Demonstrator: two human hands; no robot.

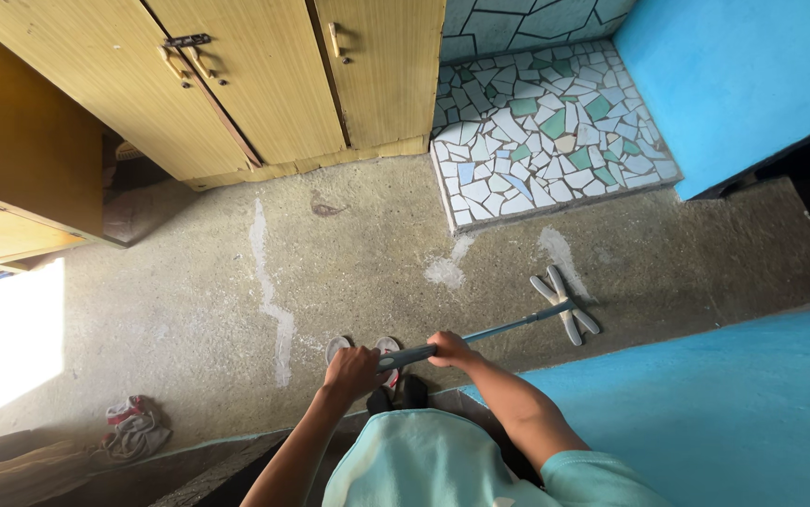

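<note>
While both hands grip 1 long tool, the mop (489,333) slants across the concrete floor (367,253) just in front of the person's feet. The left hand (353,369) is wrapped tight around the dark upper end of the handle, fingers curled fully over it, right above the 2 pale shoes (339,347). The right hand (450,348) is clamped on the same handle a little further along, on the side away from the shoes. From there the thin bluish shaft runs out to the grey crossed mop head (565,304), which lies flat on the floor, well apart from the shoes and near a pale smear. Beyond the mop head sits a raised step (546,131) covered in broken tile pieces of white, green and blue. Yellow wooden cupboard doors (264,75) stand beyond the shoes, past a long white streak on the concrete. A crumpled rag (135,424) lies well to the left of the shoes. Blue painted walls (733,413) edge the floor beside the right arm.
</note>
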